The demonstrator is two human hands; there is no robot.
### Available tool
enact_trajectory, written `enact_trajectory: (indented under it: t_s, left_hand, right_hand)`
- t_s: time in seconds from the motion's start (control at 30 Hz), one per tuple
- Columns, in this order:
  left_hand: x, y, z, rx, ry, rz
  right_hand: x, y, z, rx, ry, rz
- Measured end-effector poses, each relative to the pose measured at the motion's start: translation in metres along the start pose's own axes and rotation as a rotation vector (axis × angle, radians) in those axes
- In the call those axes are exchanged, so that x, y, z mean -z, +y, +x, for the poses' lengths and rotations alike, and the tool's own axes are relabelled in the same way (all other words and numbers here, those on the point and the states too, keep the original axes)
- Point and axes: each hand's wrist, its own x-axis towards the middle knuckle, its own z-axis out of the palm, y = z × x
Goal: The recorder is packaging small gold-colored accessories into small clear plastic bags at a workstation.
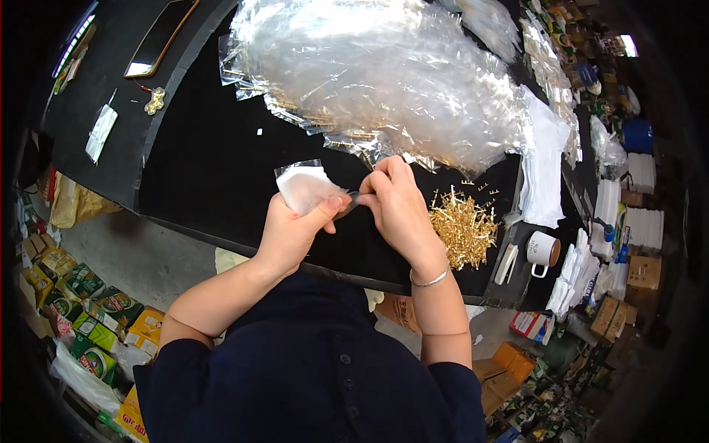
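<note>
My left hand (292, 225) holds a small clear plastic bag (304, 184) with a white pad inside, pinched between thumb and fingers above the black table (207, 170). My right hand (395, 199) pinches the bag's right edge with its fingertips closed; a thin bracelet sits on that wrist. Just right of my right hand lies a heap of small gold metal pieces (464, 227). Beyond both hands spreads a large pile of clear plastic bags (377, 74), some with gold pieces in them.
A white mug (543, 251) and a white stapler-like tool (507, 263) sit at the table's right end beside white cloth (543, 170). A phone (159, 37) lies far left. Boxes and packets crowd the floor on both sides.
</note>
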Motion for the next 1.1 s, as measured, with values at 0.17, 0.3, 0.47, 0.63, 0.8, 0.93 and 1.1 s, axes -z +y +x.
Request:
enact_trajectory:
  t_s: [0.17,0.3,0.47,0.63,0.8,0.93,1.1]
  left_hand:
    - [0.001,-0.006,0.001,-0.014,-0.07,-0.026]
    - [0.0,-0.007,0.003,0.045,-0.097,-0.013]
    - [-0.006,-0.005,0.0,0.06,-0.061,-0.018]
    - [-0.011,-0.007,-0.001,0.08,-0.062,0.023]
    - [-0.022,-0.013,-0.002,0.092,-0.092,-0.025]
    - [-0.027,-0.018,-0.001,0.063,-0.146,-0.055]
    - [-0.028,-0.034,-0.002,0.038,-0.179,-0.086]
  right_hand:
    - [-0.005,0.004,-0.008,-0.031,-0.12,0.06]
    - [-0.004,-0.001,-0.01,-0.066,-0.097,0.124]
    - [0.004,-0.007,-0.011,-0.229,0.042,0.372]
    - [0.03,-0.022,-0.019,-0.279,0.377,0.964]
    - [0.037,-0.025,-0.028,-0.131,0.312,0.697]
    - [0.042,-0.02,-0.037,-0.123,0.318,0.629]
    - [0.039,-0.019,-0.043,-0.075,0.266,0.585]
